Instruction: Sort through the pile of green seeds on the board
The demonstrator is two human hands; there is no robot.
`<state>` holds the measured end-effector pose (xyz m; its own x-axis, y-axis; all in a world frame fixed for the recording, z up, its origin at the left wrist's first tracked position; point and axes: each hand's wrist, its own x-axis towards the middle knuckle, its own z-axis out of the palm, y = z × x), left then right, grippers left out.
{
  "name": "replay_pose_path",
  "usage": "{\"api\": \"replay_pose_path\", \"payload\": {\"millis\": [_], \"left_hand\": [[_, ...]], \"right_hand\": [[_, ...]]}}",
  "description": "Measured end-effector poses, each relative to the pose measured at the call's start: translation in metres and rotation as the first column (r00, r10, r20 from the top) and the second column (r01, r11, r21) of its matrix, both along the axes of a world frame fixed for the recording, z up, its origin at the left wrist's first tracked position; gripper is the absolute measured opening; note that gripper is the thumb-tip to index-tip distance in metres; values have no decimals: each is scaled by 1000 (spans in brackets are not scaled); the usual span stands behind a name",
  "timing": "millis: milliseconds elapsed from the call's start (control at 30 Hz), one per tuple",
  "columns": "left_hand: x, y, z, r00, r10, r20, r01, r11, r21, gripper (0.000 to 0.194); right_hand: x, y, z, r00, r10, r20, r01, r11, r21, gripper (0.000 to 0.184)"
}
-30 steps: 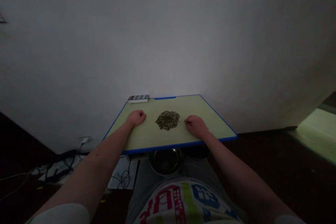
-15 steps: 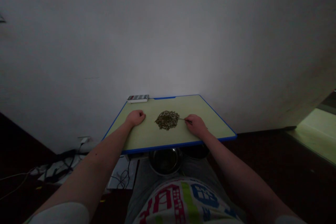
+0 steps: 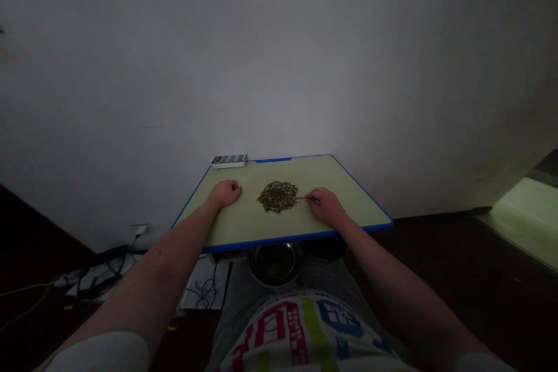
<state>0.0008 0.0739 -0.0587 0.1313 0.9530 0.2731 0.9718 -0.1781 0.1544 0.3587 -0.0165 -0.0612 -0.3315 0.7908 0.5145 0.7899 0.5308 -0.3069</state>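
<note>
A loose pile of small brown-green grains or beans [image 3: 278, 196] lies in the middle of a pale yellow board with a blue rim [image 3: 244, 224]. My right hand [image 3: 325, 204] rests at the pile's right side, its fingers closed on a thin stick-like tool [image 3: 302, 198] whose tip reaches the edge of the grains. Its exact kind is too small to make out. Left of the pile, apart from it, my left hand [image 3: 225, 193] lies on the board with the fingers curled in; whether anything is inside them is hidden.
A white box-like device with a dark striped top [image 3: 229, 161] sits at the board's far left corner, by the wall [image 3: 279, 58]. Below the near edge, a metal bowl [image 3: 275, 264] rests at my lap, with a dark container [image 3: 326, 248] beside it. Cables [image 3: 204, 293] lie at lower left.
The view has shifted very slightly. Both hands keep nearly the same places, and the thin tool's tip stays at the pile's right edge.
</note>
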Motion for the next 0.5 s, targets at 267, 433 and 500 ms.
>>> {"api": "replay_pose_path", "payload": {"millis": [267, 433, 500], "left_hand": [[1, -1, 0, 1000, -2, -17, 2, 1000, 1, 32], [0, 0, 0, 1000, -7, -12, 7, 1000, -2, 32], [0, 0, 0, 1000, -16, -5, 16, 1000, 5, 31]], "right_hand": [[-1, -1, 1, 1000, -12, -11, 12, 1000, -17, 17], [0, -1, 1, 999, -42, -32, 42, 999, -20, 17], [0, -1, 1, 999, -40, -30, 39, 999, -24, 18]]}}
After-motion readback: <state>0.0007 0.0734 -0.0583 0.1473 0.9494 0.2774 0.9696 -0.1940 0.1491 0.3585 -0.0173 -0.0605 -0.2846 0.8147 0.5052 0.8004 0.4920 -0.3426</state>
